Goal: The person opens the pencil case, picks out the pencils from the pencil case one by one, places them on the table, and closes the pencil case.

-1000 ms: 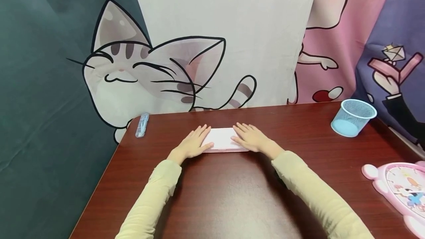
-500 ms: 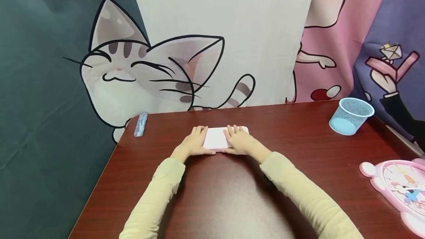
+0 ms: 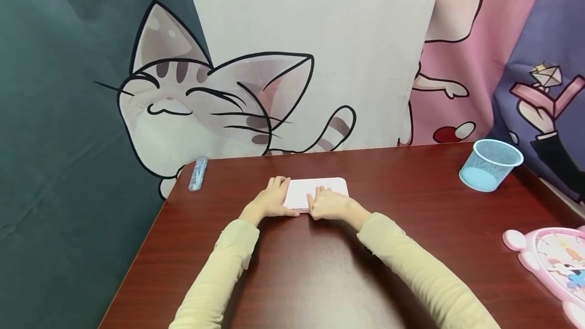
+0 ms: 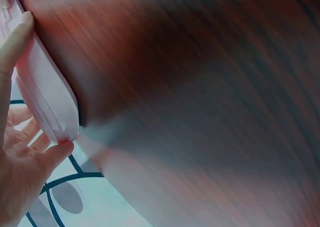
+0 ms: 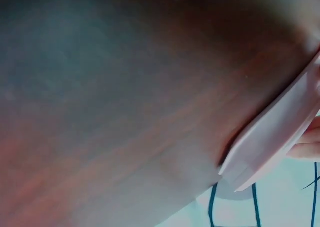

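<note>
A flat, pale pink case [image 3: 294, 192] with a white top and rounded corners lies near the back of the table. My left hand [image 3: 272, 199] grips its left end, with the thumb along the front edge. In the left wrist view the left hand [image 4: 30, 157] has a fingertip at the corner of the pink case [image 4: 47, 84]. Over the front edge, right of the middle, my right hand [image 3: 330, 204] bends its fingers onto the case. The right wrist view shows its fingers [image 5: 307, 142] against the case [image 5: 277, 127]; the right thumb is hidden there.
A light blue mesh basket [image 3: 489, 166] stands at the back right. A pink clock [image 3: 544, 258] lies at the right edge, and a small light-blue see-through object [image 3: 198, 174] at the back left. Behind the brown table [image 3: 320, 278] hangs a cartoon-printed cloth [image 3: 365, 39].
My right hand has gone from lying flat on the case's right end to bent fingers nearer its middle front. The left hand has closed around the left end.
</note>
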### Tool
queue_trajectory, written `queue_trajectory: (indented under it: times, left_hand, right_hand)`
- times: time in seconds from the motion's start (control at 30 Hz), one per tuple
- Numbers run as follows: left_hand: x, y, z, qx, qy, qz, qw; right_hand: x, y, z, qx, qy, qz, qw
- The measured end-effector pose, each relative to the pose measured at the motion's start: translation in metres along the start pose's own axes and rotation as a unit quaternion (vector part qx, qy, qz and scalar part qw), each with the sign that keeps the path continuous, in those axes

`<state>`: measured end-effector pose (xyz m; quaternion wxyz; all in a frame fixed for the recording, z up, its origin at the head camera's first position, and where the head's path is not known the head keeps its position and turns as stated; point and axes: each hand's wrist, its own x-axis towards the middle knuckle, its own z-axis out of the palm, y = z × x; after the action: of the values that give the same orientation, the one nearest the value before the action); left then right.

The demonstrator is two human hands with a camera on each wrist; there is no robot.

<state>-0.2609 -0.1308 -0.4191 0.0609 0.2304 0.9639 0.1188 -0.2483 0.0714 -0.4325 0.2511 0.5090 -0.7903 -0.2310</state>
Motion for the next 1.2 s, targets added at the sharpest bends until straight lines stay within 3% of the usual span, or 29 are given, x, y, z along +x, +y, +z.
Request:
queue_trajectory:
  times: [0.1, 0.2, 0.3, 0.37, 0.4, 0.47, 0.6, 0.73, 0.83, 0.9, 1.03, 1.13, 1.2]
  left_hand:
    - [0.0, 0.001, 0.001, 0.008, 0.003, 0.0, 1.0]
    - [0.0, 0.001, 0.002, 0.006, 0.009, 0.001, 0.9999]
    - [-0.001, -0.001, 0.001, -0.005, 0.013, 0.005, 0.9999]
    - [-0.003, -0.003, 0.002, -0.02, 0.011, 0.006, 0.9997]
    - [-0.003, -0.004, 0.002, -0.031, 0.01, 0.009, 0.9994]
    - [-0.004, -0.008, 0.004, -0.056, 0.009, 0.011, 0.9983]
    - [-0.009, -0.02, 0.005, -0.101, 0.019, 0.013, 0.9946]
    - [-0.017, -0.033, 0.0, -0.137, 0.038, 0.0, 0.9899]
    - [-0.024, -0.039, -0.006, -0.159, 0.058, -0.013, 0.9855]
    - [-0.026, -0.041, -0.009, -0.164, 0.068, -0.023, 0.9839]
    - [-0.027, -0.042, -0.009, -0.158, 0.091, -0.036, 0.9825]
    - [-0.023, -0.041, -0.007, -0.134, 0.118, -0.021, 0.9837]
    - [-0.02, -0.04, -0.007, -0.108, 0.131, -0.001, 0.9855]
  right_hand:
    - [0.002, 0.0, -0.004, -0.017, -0.027, -0.02, 0.9993]
    - [0.002, 0.001, -0.004, -0.007, -0.009, -0.005, 0.9999]
    - [-0.001, 0.006, -0.003, 0.058, 0.031, 0.044, 0.9969]
    - [-0.008, 0.012, -0.002, 0.146, 0.038, 0.087, 0.9847]
    - [-0.014, 0.016, 0.0, 0.194, 0.029, 0.103, 0.9751]
    - [-0.028, 0.026, 0.002, 0.297, -0.004, 0.144, 0.9438]
    - [-0.057, 0.045, 0.008, 0.471, -0.058, 0.238, 0.8473]
    - [-0.075, 0.056, 0.014, 0.569, -0.023, 0.309, 0.7617]
    - [-0.078, 0.061, 0.017, 0.597, 0.025, 0.353, 0.7199]
    - [-0.076, 0.063, 0.019, 0.599, 0.054, 0.385, 0.7003]
    - [-0.069, 0.067, 0.024, 0.559, 0.096, 0.436, 0.6987]
    - [-0.061, 0.069, 0.027, 0.523, 0.108, 0.474, 0.7001]
    - [-0.054, 0.07, 0.028, 0.508, 0.096, 0.507, 0.6899]
